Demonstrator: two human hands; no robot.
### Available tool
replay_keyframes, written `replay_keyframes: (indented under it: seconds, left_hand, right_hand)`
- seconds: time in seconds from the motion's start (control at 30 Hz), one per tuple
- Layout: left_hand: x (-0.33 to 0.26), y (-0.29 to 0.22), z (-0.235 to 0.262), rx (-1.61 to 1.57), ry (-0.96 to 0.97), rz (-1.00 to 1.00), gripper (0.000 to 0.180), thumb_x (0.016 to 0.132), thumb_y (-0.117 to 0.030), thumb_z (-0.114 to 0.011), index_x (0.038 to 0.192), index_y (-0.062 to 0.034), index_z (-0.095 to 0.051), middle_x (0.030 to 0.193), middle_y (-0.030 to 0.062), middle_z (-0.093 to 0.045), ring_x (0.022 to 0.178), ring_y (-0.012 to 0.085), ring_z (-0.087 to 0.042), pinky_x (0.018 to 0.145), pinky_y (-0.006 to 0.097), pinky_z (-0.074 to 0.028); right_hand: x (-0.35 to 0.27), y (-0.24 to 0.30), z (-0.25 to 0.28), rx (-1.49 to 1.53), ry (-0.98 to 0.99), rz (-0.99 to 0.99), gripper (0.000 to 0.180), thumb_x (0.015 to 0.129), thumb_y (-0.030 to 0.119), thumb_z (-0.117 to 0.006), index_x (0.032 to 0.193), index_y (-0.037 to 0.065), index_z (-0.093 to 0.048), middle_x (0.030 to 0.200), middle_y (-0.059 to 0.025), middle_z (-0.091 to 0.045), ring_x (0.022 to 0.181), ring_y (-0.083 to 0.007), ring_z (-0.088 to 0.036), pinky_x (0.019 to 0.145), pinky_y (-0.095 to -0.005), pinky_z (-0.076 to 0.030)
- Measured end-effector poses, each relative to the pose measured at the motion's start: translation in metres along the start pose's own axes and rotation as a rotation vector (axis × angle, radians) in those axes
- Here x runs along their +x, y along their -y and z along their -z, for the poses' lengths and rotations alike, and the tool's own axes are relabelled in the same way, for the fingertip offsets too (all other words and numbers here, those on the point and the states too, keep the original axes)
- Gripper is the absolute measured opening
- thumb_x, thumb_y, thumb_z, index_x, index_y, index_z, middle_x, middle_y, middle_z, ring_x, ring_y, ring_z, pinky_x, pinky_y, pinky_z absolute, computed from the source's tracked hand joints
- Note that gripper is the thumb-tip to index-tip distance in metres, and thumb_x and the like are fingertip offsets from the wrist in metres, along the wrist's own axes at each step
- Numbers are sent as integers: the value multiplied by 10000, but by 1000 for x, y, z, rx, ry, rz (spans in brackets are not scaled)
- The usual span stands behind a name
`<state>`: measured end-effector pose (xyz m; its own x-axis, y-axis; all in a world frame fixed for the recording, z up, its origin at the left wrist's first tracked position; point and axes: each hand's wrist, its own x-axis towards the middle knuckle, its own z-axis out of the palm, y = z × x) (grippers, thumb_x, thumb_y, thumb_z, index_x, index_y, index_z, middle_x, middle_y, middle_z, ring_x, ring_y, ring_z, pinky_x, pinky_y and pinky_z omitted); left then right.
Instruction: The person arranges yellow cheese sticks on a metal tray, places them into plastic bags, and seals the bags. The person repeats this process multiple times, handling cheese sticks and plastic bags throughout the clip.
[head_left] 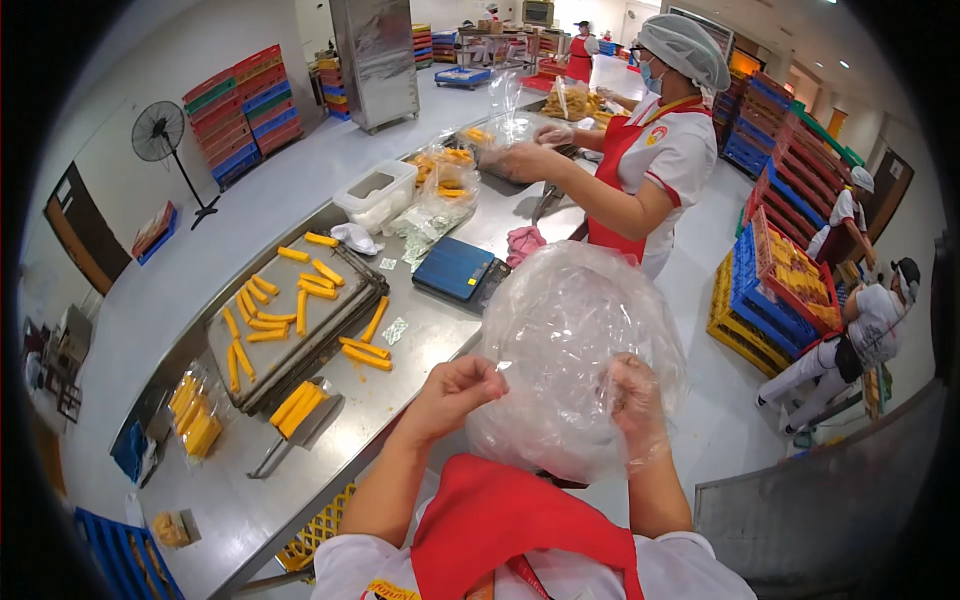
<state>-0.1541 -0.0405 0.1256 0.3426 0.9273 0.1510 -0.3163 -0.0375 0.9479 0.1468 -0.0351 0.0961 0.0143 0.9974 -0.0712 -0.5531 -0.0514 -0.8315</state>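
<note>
Head view: both hands are raised in front of the chest, above the near edge of the steel bench [440,335]. The left hand [462,388] is bare; its grip is closed in a pinch on the left edge of a clear plastic bag [570,330]. The right hand [632,400] is inside the bag, seen through the film; its fingers are curled against the bag wall, gripping it from within. The bag is puffed open, held in the air between the two hands, clear of the bench.

On the bench, left of the hands, a stack of metal trays [300,335] carries scattered orange sticks [268,322]; a few more lie just beside the stack. A metal scoop [300,420] with orange sticks rests at the near end of the trays. A blue scale [455,268] sits beyond the bag, with a pink cloth [524,243] just behind it. A white tub [378,192] stands farther back.

Across the bench, a co-worker [660,150] in a red apron and hair net holds another clear bag. Stacked crates [770,290] in blue, yellow and red stand on the floor at the right.
</note>
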Motion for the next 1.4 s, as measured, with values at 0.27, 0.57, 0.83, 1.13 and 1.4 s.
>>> replay_keyframes:
  seconds: [0.27, 0.57, 0.83, 1.13, 1.4]
  left_hand:
    - [-80, 2, 48, 18, -476, 242, 314, 915, -129, -720, 1200, -9, -665, 999, 40, -674, 882, 132, -639, 754, 311, -533]
    - [-176, -70, 79, 103, -660, 153, 685, 813, 73, -623, 1467, -77, -481, 806, 46, -674, 614, 90, -635, 535, 203, -490]
    - [-254, -115, 120, -49, -763, 94, 713, 772, 98, -613, 1460, -34, -482, 778, 25, -685, 576, 76, -626, 473, 179, -447]
    - [-361, -147, 199, -52, -772, -6, 818, 660, 119, -557, 1464, 11, -453, 1497, 160, -472, 515, 65, -581, 394, 180, -393]
    - [-433, -175, 236, 1102, -1028, 188, 857, 653, 58, -549, 1493, -17, -396, 1582, 150, -373, 905, 288, -671, 736, 336, -552]
  right_hand:
    - [21, -42, -55, -33, 416, -204, 93, 892, 119, -689, 839, 56, -646, 683, 4, -586, 527, -53, -486, 456, -205, -345]
    - [20, -99, -168, -339, 488, -208, 271, 940, 230, -717, 1117, 25, -713, 894, 12, -655, 864, -62, -578, 799, -214, -469]
    - [-9, -151, -272, -232, 555, -369, 236, 819, 24, -699, 1050, -25, -688, 931, -34, -658, 852, -113, -587, 828, -261, -456]
    - [-24, -238, -328, -391, 760, -316, 280, 815, 16, -698, 1088, -32, -656, 936, -49, -648, 895, -141, -603, 830, -277, -485]
    - [-78, -281, -453, -855, 1095, -402, 339, 748, 195, -690, 1012, -14, -652, 869, -70, -648, 785, -150, -603, 674, -294, -492]
